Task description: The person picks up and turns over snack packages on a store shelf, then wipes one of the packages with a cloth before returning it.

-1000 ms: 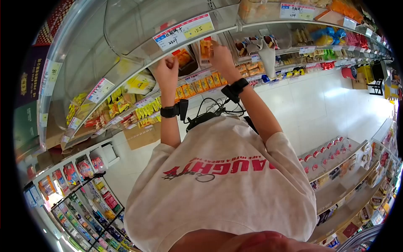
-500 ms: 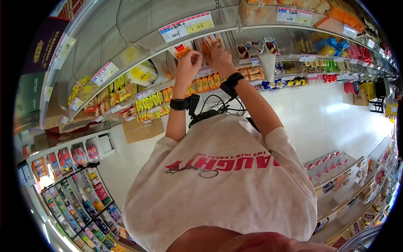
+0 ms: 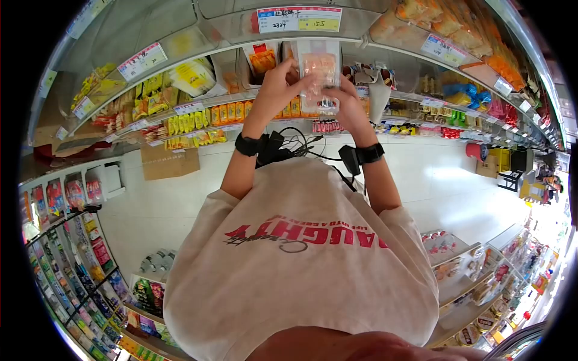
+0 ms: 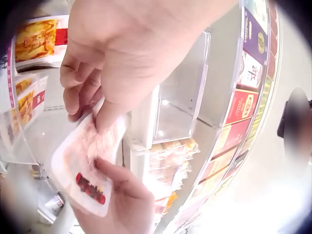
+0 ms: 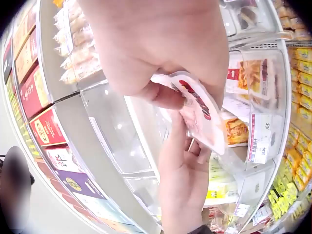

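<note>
both hands pinch the clear snack packet (image 3: 319, 69) before the upper shelf's front edge (image 3: 229, 27): left hand (image 3: 274, 84) high, right hand (image 3: 352, 105) low (red-label end). such light fingertip grips could let it slip.

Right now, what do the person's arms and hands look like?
The left hand and right hand are bare. Each wrist has a black strap with a camera unit; black cables trail to the chest. The short T-shirt sleeves are pale beige.
</note>
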A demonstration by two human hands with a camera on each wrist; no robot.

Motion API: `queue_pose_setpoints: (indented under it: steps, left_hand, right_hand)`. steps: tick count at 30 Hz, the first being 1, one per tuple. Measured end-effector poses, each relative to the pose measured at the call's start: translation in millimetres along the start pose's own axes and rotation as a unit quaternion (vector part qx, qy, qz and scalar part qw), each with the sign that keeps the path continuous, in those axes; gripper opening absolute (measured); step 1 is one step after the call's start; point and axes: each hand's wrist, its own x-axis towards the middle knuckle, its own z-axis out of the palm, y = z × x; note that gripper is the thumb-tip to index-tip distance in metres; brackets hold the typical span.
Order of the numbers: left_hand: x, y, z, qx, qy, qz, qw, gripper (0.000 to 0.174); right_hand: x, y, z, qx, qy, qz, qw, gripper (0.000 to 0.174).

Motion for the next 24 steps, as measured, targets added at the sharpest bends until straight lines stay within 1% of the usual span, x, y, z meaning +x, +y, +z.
queue_pose_setpoints:
  steps: [1, 2, 3, 4, 6, 7, 9, 13, 15, 16, 18, 19, 20, 21, 22, 23, 24]
  left_hand:
    - [-4.2, 9.8, -2.6, -0.007, -0.014, -0.006, 1.000, 0.035]
    - [-9.3, 21.5, -6.3, 0.020, -0.025, -0.008, 0.999, 0.035]
    - [-11.9, 26.1, -7.7, 0.020, -0.027, 0.000, 0.999, 0.035]
    - [-15.1, 28.0, -8.7, 0.020, -0.032, 0.007, 0.999, 0.035]
    - [-19.7, 33.8, -10.9, 0.038, -0.037, 0.020, 0.998, 0.035]
    - [-21.6, 36.0, -11.7, 0.028, -0.041, 0.007, 0.999, 0.034]
    - [-25.0, 38.8, -12.6, 0.011, -0.049, -0.018, 0.999, 0.032]
    - [-25.6, 38.4, -17.3, 0.020, -0.057, -0.025, 0.998, 0.031]
    - [-26.0, 37.7, -19.7, 0.038, -0.065, -0.023, 0.997, 0.031]
    - [-26.1, 35.1, -19.0, 0.058, -0.036, -0.011, 0.998, 0.033]
    - [-25.8, 22.6, -14.9, 0.101, 0.023, 0.015, 0.995, 0.037]
    - [-25.5, 12.8, -10.7, 0.051, 0.041, 0.010, 0.998, 0.039]
    - [-25.7, 1.5, -4.5, 0.003, 0.059, 0.003, 0.998, 0.042]
    - [-25.9, 2.5, -2.2, -0.043, 0.077, -0.004, 0.996, 0.044]
    - [-28.1, 5.0, 0.3, -0.141, 0.041, -0.040, 0.988, 0.047]
    - [-28.7, 6.2, -6.5, -0.114, 0.028, -0.056, 0.992, 0.047]
    - [-28.2, 10.6, -13.1, -0.089, 0.016, -0.072, 0.993, 0.048]
  right_hand:
    - [-3.3, -3.9, 3.9, -0.011, -0.007, -0.013, 1.000, 0.046]
    - [-15.9, -10.6, 4.9, 0.052, 0.001, 0.039, 0.998, 0.046]
    - [-25.8, -22.2, 10.9, 0.116, 0.014, 0.092, 0.989, 0.046]
    - [-30.4, -22.7, 8.6, 0.148, -0.015, 0.093, 0.984, 0.045]
    - [-37.7, -26.7, 11.5, 0.146, -0.029, 0.084, 0.985, 0.045]
    - [-40.0, -28.6, 14.1, 0.146, -0.037, 0.079, 0.985, 0.044]
    - [-43.8, -30.6, 19.0, 0.145, -0.030, 0.069, 0.987, 0.043]
    - [-45.2, -27.0, 26.6, 0.144, -0.011, 0.050, 0.988, 0.042]
    - [-44.9, -25.3, 27.8, 0.145, -0.017, 0.052, 0.988, 0.042]
    - [-44.7, -25.0, 27.6, 0.145, -0.020, 0.053, 0.988, 0.043]
    - [-42.6, -23.4, 28.7, 0.055, 0.006, 0.061, 0.997, 0.044]
    - [-39.8, -20.3, 32.3, 0.013, 0.017, 0.065, 0.998, 0.045]
    - [-35.2, -13.2, 38.4, -0.040, 0.010, 0.018, 0.999, 0.046]
    - [-29.5, -5.0, 46.9, -0.092, 0.005, -0.030, 0.995, 0.047]
    - [-24.9, 1.4, 55.7, -0.143, 0.001, -0.079, 0.987, 0.048]
    - [-21.2, 4.9, 63.0, -0.227, -0.018, -0.137, 0.964, 0.050]
    - [-17.9, 3.0, 71.0, -0.309, -0.035, -0.193, 0.931, 0.053]
